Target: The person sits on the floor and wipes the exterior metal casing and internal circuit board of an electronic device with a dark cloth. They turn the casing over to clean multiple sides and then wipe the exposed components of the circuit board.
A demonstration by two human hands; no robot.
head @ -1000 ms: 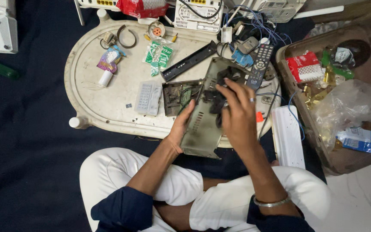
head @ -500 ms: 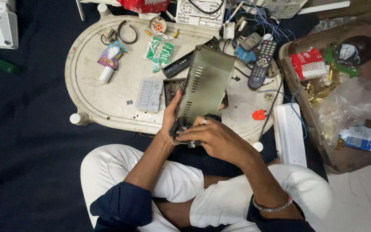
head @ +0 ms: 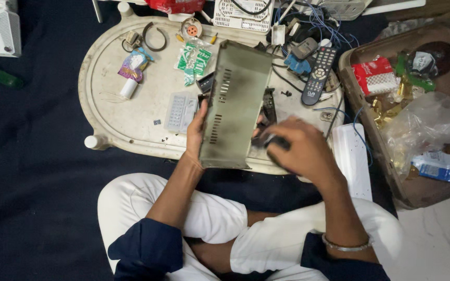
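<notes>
My left hand [head: 196, 131] grips the left edge of a grey metal cover [head: 235, 104] with rows of vent slots. The cover is tilted up over the white oval tray [head: 110, 109]. My right hand [head: 303, 151] is blurred, just right of the cover's lower edge. Its fingers are curled around a small dark object [head: 270, 140] that I cannot make out. A dark circuit board [head: 269, 104] lies partly hidden behind the cover.
On the tray lie a black remote [head: 319, 75], a grey keypad piece [head: 179, 112], green packets [head: 194, 60], a small tube [head: 129, 86] and tangled wires [head: 308, 26]. A brown box [head: 417, 192] of packets and plastic stands at the right, with a white power strip [head: 354, 161] beside it.
The cover has been turned and raised more upright in my left hand. My right hand has left the cover's face and lower end and moved to its right side.
</notes>
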